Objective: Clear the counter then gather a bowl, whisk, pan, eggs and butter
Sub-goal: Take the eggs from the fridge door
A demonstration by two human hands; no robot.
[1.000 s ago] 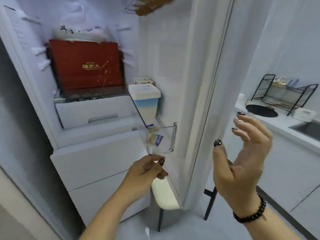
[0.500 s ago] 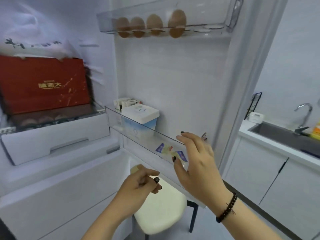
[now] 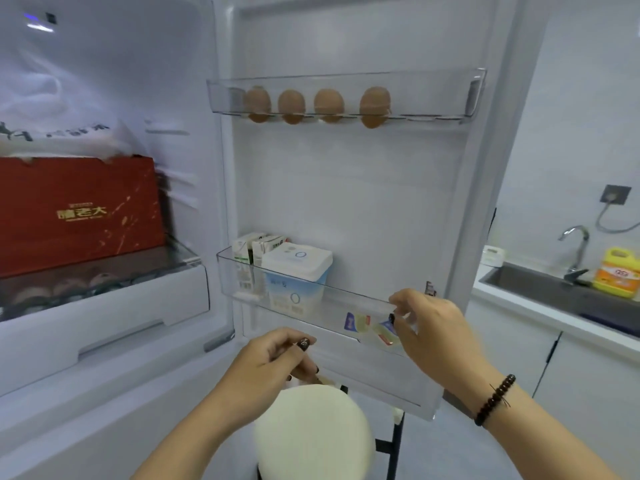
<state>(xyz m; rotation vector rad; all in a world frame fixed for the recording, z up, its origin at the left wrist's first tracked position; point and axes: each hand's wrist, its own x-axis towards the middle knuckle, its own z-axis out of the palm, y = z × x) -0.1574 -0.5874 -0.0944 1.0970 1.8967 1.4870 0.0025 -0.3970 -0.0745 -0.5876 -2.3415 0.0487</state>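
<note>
Four eggs (image 3: 317, 103) line the fridge door; right hand (image 3: 434, 336) fingers (image 3: 398, 299) curl over the lower door shelf (image 3: 311, 292).

The upper door shelf (image 3: 474, 93) carries four brown eggs (image 3: 327, 102) in a row toward its hinge end. Below the eggs, the lower door shelf (image 3: 346, 299) holds small cartons (image 3: 249, 251) at the hinge end, a white-lidded tub (image 3: 298, 271) just beside them, and small foil packets (image 3: 367, 325) farther from the eggs' side, near the outer end.
</note>
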